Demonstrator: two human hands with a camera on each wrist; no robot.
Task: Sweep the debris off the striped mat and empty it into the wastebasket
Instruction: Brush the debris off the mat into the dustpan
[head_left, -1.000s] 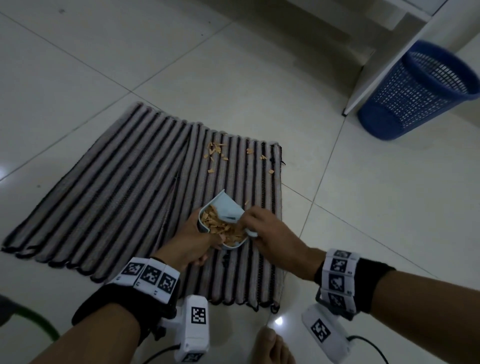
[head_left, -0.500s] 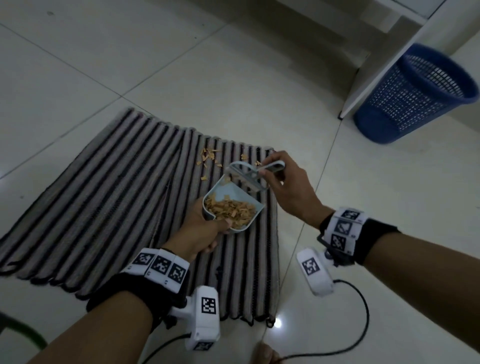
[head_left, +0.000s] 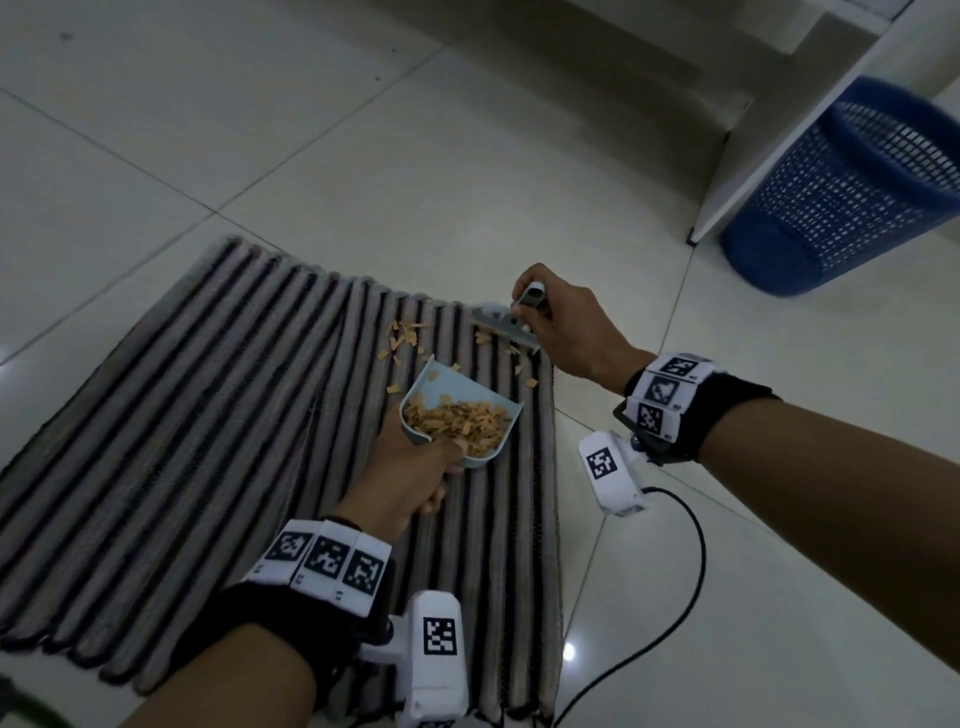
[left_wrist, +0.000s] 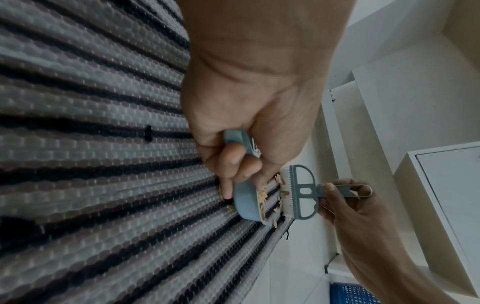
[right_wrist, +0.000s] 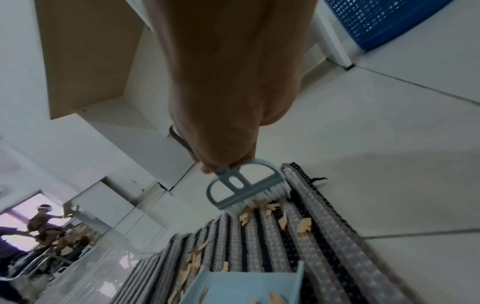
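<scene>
A striped mat (head_left: 208, 415) lies on the tiled floor. My left hand (head_left: 410, 467) grips the handle of a light blue dustpan (head_left: 467, 410) that rests on the mat with a heap of tan chips in it. Loose chips (head_left: 405, 335) lie on the mat beyond the pan's mouth. My right hand (head_left: 556, 322) holds a small grey-blue brush (head_left: 501, 322) by its handle, bristles down at the mat's far right corner. The left wrist view shows the dustpan (left_wrist: 246, 203) and brush (left_wrist: 301, 193) side by side. The brush (right_wrist: 241, 187) touches chips (right_wrist: 301, 224) in the right wrist view.
A blue mesh wastebasket (head_left: 852, 192) stands tilted at the far right beside a white shelf unit (head_left: 779, 130). A cable (head_left: 670, 597) trails from my right wrist over the tiles. Other people (right_wrist: 39, 226) show far off in the right wrist view.
My right hand carried the brush from the dustpan's mouth out to the mat's far right corner. The dustpan shifted a little forward, its heap of chips still inside.
</scene>
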